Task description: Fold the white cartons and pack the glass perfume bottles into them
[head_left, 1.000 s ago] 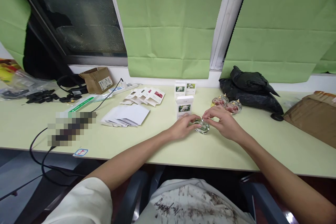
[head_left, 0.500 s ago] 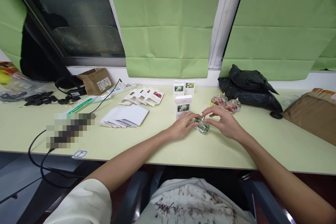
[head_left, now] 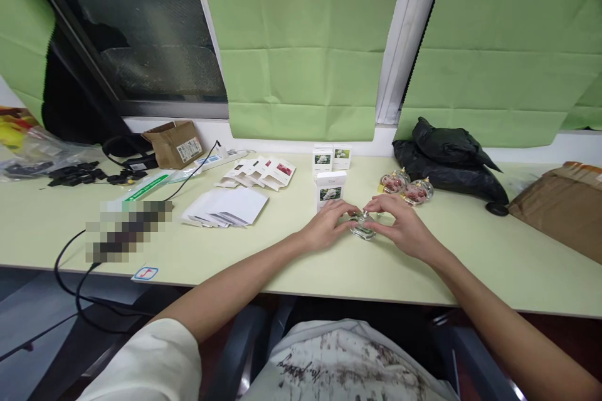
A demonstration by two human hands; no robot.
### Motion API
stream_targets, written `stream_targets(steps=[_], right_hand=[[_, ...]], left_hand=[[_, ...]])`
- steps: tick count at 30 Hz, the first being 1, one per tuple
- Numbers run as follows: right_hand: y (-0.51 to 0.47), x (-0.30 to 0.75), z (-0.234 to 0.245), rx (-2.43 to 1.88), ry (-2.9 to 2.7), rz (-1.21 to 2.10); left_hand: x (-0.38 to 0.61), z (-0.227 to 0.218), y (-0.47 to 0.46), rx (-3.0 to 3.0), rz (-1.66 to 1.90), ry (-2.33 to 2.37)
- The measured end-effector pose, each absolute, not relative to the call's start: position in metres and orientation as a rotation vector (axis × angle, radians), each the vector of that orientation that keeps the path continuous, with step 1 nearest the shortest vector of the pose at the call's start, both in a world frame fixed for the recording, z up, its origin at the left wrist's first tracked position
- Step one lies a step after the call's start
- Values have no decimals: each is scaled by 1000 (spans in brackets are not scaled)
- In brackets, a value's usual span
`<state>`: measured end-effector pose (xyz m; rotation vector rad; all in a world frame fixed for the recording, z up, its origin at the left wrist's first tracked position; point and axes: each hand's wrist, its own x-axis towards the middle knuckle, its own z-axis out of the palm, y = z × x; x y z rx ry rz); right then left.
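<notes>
A small clear glass bottle (head_left: 362, 228) lies on the pale green table (head_left: 291, 250) between my two hands. My left hand (head_left: 327, 224) grips it from the left, fingers curled round its side. My right hand (head_left: 403, 227) pinches it from the right near the neck. A white box with a flower picture (head_left: 330, 188) stands upright just behind my left hand. Two round bottles with pink contents (head_left: 405, 185) sit behind my right hand.
Two more white boxes (head_left: 331, 156) stand at the back. Flat cards (head_left: 261, 172), white envelopes (head_left: 226, 207), a power strip (head_left: 221, 155), a cardboard box (head_left: 174, 141), cables and a black bag (head_left: 446, 160) lie about. A brown parcel (head_left: 559, 207) sits far right.
Both hands have stayed on the bottle, shifting their fingers slightly round it; the bottle has turned a little in place.
</notes>
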<state>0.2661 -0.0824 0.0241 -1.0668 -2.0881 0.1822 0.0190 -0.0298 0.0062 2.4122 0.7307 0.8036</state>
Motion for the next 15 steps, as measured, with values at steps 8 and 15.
stream_targets(steps=[8,15], right_hand=[[-91,258,8,-1145,-2076,184],[-95,254,10,-1182,-2080,271]], left_hand=[[17,8,-30,2501,826,723],[17,10,-31,2566,817,735]])
